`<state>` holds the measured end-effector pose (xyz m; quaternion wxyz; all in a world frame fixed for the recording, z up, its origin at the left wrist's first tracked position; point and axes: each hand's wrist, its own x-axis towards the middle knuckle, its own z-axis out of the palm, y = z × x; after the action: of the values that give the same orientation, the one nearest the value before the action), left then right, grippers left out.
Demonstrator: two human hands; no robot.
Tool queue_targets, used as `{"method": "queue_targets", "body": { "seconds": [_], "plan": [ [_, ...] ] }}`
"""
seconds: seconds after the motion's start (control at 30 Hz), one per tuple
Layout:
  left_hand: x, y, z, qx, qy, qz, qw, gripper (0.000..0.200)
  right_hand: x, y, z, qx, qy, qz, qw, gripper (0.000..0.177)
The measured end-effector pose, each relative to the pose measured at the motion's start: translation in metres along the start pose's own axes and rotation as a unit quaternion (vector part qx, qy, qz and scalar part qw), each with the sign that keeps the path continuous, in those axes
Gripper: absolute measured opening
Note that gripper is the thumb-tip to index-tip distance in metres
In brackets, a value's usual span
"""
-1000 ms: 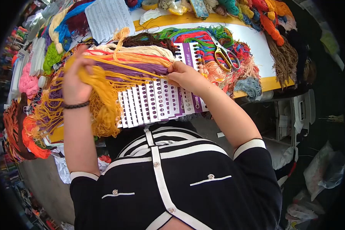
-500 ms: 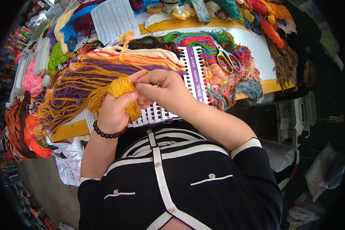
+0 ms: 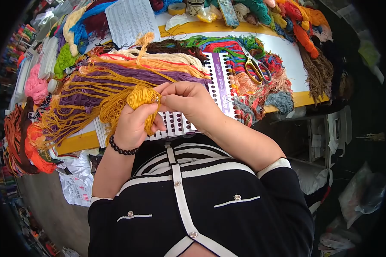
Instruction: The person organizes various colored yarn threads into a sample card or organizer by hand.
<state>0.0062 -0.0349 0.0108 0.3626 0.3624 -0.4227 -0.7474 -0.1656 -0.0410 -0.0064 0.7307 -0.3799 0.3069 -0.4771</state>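
Observation:
A thick bundle of golden-yellow embroidery thread is gripped in my left hand, the thumb pressed over its front. My right hand pinches at the bundle's right edge, thumb and forefinger together on yellow thread; the exact strand between them is too small to make out. From the bundle, loose yellow strands trail left over a spread of purple thread. Under both hands lie white cards with punched holes, and a purple-striped punched card stands out to the right.
Gold-handled scissors rest on mixed coloured threads at the right. A printed sheet, a tape roll and several skeins line the far side. Brown threads hang over the table's right edge. Plastic bags lie low at the right.
The yellow bundle has turned slightly and shifted right in my left hand. My right fingertips have moved a little right and now pinch at its edge. A fingertip appears at the far top edge.

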Motion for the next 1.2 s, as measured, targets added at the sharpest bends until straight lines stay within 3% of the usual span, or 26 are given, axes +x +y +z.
{"method": "queue_targets", "body": {
  "seconds": [0.17, 0.33, 0.43, 0.53, 0.7, 0.87, 0.97, 1.03, 1.1, 1.17, 1.2],
  "plan": [
    [0.001, -0.001, 0.014, -0.041, 0.066, 0.019, 0.997, 0.044, -0.001, 0.001, 0.0, 0.023, 0.014, 0.002, 1.0, 0.008],
    [0.005, -0.012, 0.011, 0.047, 0.12, 0.033, 0.991, 0.031, -0.005, -0.003, 0.002, -0.004, 0.015, 0.014, 1.0, 0.01],
    [0.005, -0.014, 0.017, 0.032, 0.144, 0.066, 0.987, 0.029, -0.005, -0.002, 0.001, 0.027, 0.026, 0.018, 0.999, 0.011],
    [0.006, -0.014, 0.021, 0.015, 0.139, 0.062, 0.988, 0.026, -0.004, -0.001, -0.003, 0.065, 0.02, 0.022, 0.997, 0.013],
    [0.006, -0.021, 0.016, 0.057, 0.128, 0.07, 0.988, 0.028, -0.005, -0.002, 0.0, -0.008, 0.058, 0.018, 0.998, 0.015],
    [0.007, -0.023, 0.014, 0.1, 0.123, 0.084, 0.984, 0.029, -0.005, 0.001, -0.002, 0.008, 0.048, 0.026, 0.998, 0.015],
    [0.011, -0.028, 0.009, 0.069, 0.114, 0.142, 0.981, 0.028, -0.004, 0.006, -0.007, 0.015, 0.027, 0.011, 0.999, 0.014],
    [0.008, -0.023, 0.012, -0.031, 0.083, 0.121, 0.989, 0.028, -0.006, 0.007, -0.014, 0.006, 0.019, -0.008, 1.0, 0.013],
    [0.003, -0.023, -0.006, -0.14, 0.04, 0.07, 0.987, 0.028, -0.013, 0.003, -0.025, -0.01, 0.045, -0.092, 0.995, 0.011],
    [-0.005, -0.016, -0.039, -0.258, -0.02, 0.088, 0.962, 0.026, -0.026, -0.024, -0.042, 0.16, 0.018, -0.031, 0.986, 0.011],
    [-0.013, -0.001, -0.049, -0.231, 0.039, 0.098, 0.967, 0.022, -0.037, -0.039, -0.057, 0.236, -0.016, -0.049, 0.97, 0.013]
  ]
}}
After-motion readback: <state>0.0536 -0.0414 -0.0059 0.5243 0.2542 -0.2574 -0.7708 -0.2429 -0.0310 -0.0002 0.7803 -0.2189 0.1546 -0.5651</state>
